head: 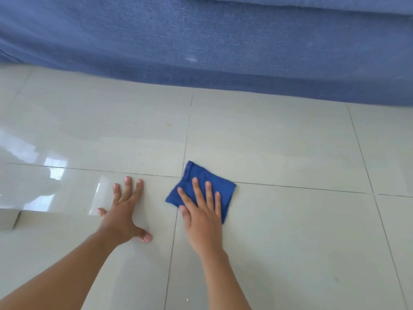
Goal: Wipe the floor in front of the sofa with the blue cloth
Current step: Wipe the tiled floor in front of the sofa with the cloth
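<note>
A folded blue cloth [220, 185] lies flat on the pale glossy floor tiles [290, 231], over a crossing of grout lines. My right hand [202, 211] presses down on the cloth with its fingers spread; the palm covers the cloth's near part. My left hand [124, 212] rests flat on the bare tile to the left of the cloth, fingers spread, holding nothing. The blue fabric front of the sofa [201, 45] runs across the top of the view, well beyond both hands.
The sofa's lower edge meets the floor along a line slanting down to the right. A grey block-shaped object [9, 219] shows at the left edge. Faint brownish spots [168, 125] mark the tiles between the hands and the sofa.
</note>
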